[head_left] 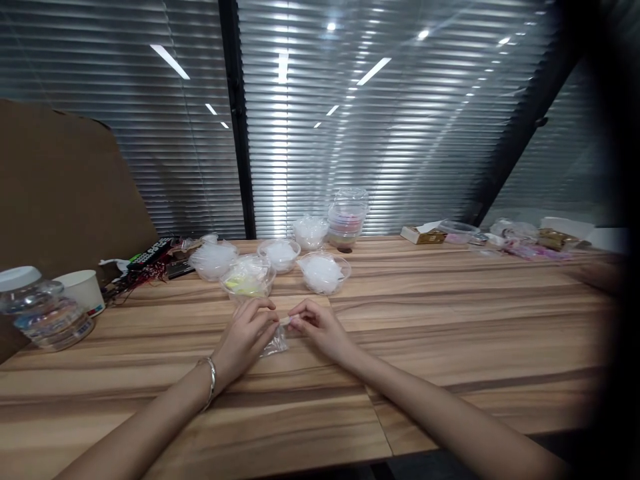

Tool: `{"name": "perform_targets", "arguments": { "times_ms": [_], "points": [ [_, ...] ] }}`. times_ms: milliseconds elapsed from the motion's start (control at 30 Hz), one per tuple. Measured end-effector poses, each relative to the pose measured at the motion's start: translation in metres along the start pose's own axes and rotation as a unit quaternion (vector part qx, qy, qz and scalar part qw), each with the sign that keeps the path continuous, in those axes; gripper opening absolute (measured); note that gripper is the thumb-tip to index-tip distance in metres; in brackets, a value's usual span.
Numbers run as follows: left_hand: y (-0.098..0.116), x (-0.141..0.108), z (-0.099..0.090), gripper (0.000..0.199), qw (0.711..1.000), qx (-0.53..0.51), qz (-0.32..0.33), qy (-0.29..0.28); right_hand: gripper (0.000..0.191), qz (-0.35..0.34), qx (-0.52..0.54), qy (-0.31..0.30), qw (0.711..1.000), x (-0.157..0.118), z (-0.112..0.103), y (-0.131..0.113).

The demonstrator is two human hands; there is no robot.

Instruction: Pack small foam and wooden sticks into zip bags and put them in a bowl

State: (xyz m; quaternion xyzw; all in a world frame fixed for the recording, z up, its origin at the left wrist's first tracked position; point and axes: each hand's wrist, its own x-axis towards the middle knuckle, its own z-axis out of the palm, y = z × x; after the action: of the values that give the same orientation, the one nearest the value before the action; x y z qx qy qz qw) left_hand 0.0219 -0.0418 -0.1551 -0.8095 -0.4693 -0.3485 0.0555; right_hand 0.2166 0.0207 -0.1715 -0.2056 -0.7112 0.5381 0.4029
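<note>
Near the middle of the wooden table [425,333], my left hand [250,328] and my right hand [319,327] nearly meet. Between their fingertips is a small pale strip [285,321], too small to name. Both hands pinch at it, one from each side. A small clear plastic bag [275,342] hangs or lies just below the strip, beside my left fingers. Just behind my hands stands a clear bowl with yellow and white contents [248,277]. Another bowl with white contents [323,273] is behind my right hand.
More clear bowls [279,255] and a stacked clear container [346,219] stand toward the blinds. At left are a lidded jar [50,313], a paper cup [83,291] and tangled wires. Far right are a small box [423,235], pink packets [535,251] and a blurred hand [597,275].
</note>
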Motion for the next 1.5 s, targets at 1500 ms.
{"name": "perform_targets", "arguments": {
  "times_ms": [1500],
  "points": [
    [0.002,0.006,0.005,0.035,0.727,-0.616,-0.292,-0.078,0.016,-0.077,-0.153,0.038,0.984,-0.001,-0.007,-0.02]
  ]
}}
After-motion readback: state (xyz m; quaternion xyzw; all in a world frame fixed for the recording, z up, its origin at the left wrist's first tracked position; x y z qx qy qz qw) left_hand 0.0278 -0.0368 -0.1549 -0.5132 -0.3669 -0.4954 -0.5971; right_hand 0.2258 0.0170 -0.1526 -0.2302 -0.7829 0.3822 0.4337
